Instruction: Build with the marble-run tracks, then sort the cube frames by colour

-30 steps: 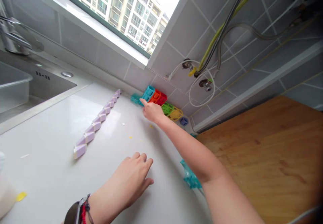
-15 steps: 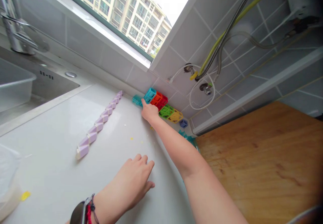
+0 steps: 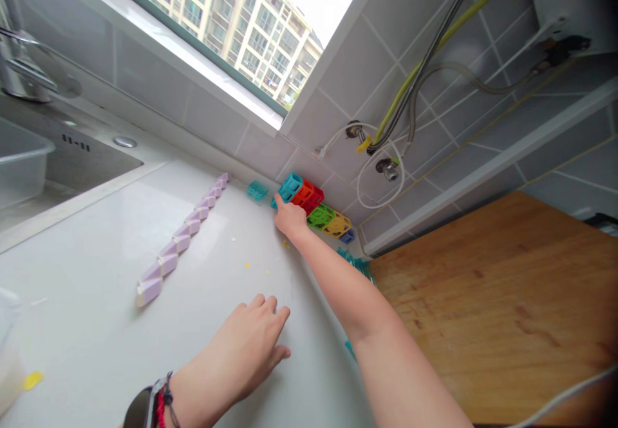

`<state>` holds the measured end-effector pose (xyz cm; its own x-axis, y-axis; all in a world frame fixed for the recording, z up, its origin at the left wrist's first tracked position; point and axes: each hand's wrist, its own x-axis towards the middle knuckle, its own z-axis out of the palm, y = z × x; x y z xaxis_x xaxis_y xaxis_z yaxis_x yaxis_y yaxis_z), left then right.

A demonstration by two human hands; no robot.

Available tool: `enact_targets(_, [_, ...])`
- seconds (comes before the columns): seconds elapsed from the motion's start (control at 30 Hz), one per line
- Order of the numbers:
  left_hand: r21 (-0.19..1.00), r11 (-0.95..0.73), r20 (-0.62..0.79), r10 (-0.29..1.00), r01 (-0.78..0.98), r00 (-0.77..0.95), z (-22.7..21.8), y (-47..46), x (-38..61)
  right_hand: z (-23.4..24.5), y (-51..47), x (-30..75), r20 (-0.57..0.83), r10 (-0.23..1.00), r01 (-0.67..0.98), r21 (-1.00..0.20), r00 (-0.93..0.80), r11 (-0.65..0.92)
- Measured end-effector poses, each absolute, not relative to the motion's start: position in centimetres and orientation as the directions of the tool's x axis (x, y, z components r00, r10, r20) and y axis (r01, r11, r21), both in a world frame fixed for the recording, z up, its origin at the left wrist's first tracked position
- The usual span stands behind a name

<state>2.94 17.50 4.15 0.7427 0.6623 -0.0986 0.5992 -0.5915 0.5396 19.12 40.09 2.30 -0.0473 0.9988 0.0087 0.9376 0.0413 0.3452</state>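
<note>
My right hand (image 3: 291, 219) reaches to the wall side of the counter, its fingers bent against the left end of a blue openwork plastic block (image 3: 290, 186). That block heads a row with a red block (image 3: 308, 196), a green block (image 3: 320, 216), a yellow block (image 3: 337, 224) and a dark blue block (image 3: 347, 236). The hand hides part of the row's front. A loose teal piece (image 3: 257, 190) lies left of the row, apart from it. My left hand (image 3: 258, 334) hovers low over the counter, fingers loosely apart and holding nothing.
A lilac and white snake puzzle (image 3: 182, 240) stretches across the white counter (image 3: 193, 351). Left are a sink (image 3: 103, 151) with a clear tub (image 3: 24, 164) and a tap (image 3: 22, 67). More teal pieces (image 3: 356, 262) lie beside a wooden board (image 3: 483, 312).
My right hand and the row have shifted slightly right. A gap now shows between the loose teal piece and the row, and the dark blue block now meets the yellow one.
</note>
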Motion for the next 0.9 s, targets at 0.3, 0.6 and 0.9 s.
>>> enact_targets(0.3, [0.540, -0.604, -0.073, 0.660, 0.586, 0.747, 3.6, 17.5, 2.9, 2.5, 39.3, 21.0, -0.003, 1.000, 0.940, 0.341, -0.024, 0.023])
enact_targets(0.6, [0.544, -0.590, -0.097, 0.663, 0.597, 0.743, 4.1, 17.5, 3.0, 1.2, 39.6, 17.7, 0.006, 0.995, 0.970, 0.223, -0.098, 0.095])
enact_targets(0.9, [0.525, -0.595, -0.125, 0.654, 0.609, 0.746, 4.4, 17.3, 2.9, 0.8, 43.8, 14.8, -0.023, 0.999, 0.996, 0.082, -0.044, 0.046])
